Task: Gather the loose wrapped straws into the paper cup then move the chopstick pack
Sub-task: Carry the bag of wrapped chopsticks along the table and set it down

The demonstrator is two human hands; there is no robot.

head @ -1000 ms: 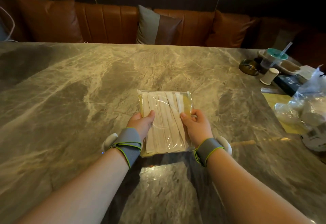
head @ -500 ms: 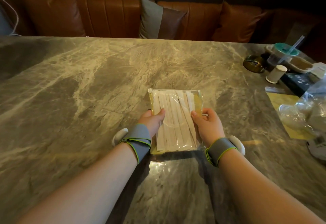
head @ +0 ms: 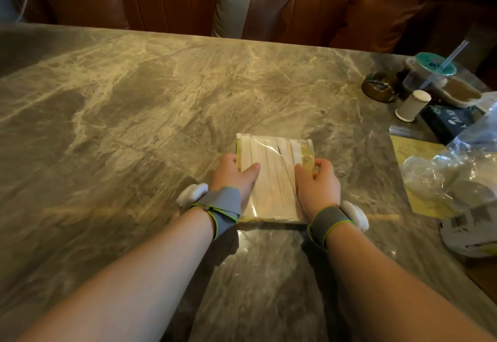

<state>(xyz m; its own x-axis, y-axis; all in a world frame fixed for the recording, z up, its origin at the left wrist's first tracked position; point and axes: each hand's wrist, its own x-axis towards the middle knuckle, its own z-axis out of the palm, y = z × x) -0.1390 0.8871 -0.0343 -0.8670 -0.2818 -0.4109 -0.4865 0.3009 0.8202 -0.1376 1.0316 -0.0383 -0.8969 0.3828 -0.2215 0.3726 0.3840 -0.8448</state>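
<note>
A clear plastic pack of paper-wrapped chopsticks (head: 274, 169) is at the middle of the marble table (head: 134, 115). My left hand (head: 232, 177) grips its left edge, thumb on top. On the right edge sits my right hand (head: 316, 183), fingers curled round the pack. Both wrists wear grey straps. A small white paper cup (head: 411, 104) stands far right on the table, apart from both hands. I see no loose wrapped straws in view.
At the right edge lie a crumpled clear plastic bag (head: 454, 177), a yellow sheet (head: 414, 150), a lidded drink with a straw (head: 430, 69), a dark round dish (head: 379, 86) and a dark box (head: 451, 121). A brown bench with cushions (head: 242, 10) runs behind the table.
The pack stays in both hands; it appears slightly farther from me. The view has tilted down and shifted left, so the table's right-hand clutter sits further right.
</note>
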